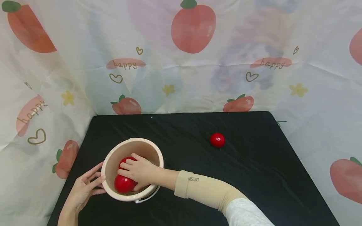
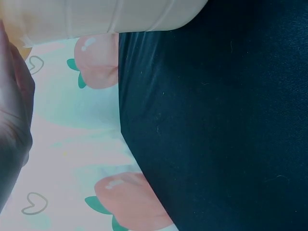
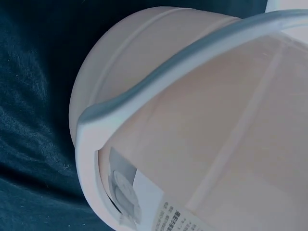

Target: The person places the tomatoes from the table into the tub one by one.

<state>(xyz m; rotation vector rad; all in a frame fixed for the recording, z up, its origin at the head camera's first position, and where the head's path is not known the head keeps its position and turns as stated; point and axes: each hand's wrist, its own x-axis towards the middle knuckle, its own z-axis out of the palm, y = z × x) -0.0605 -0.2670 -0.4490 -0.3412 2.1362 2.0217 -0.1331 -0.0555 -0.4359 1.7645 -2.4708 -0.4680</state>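
A cream bucket (image 1: pixel 132 142) stands at the left of the black-covered table with its mouth facing up in the head view. My left hand (image 1: pixel 85 185) holds its left side, thumb close to the rim. My right hand (image 1: pixel 138 171) reaches inside, thumb and index finger around a glossy red ball (image 1: pixel 123 184). A second red ball (image 1: pixel 127 159) is partly covered by the other fingers. In the right wrist view, the bucket's outer wall (image 3: pixel 207 120) fills much of the picture and hides the hand. The left wrist view shows the bucket's side (image 2: pixel 115 17) above part of the left hand (image 2: pixel 14 106).
Another red ball (image 1: pixel 217 140) lies on the black cloth (image 1: pixel 254 163) toward the back right. A white handle (image 1: pixel 148 197) hangs at the bucket's lower right. Behind and beside the table hangs a fruit-printed curtain (image 1: pixel 195 84).
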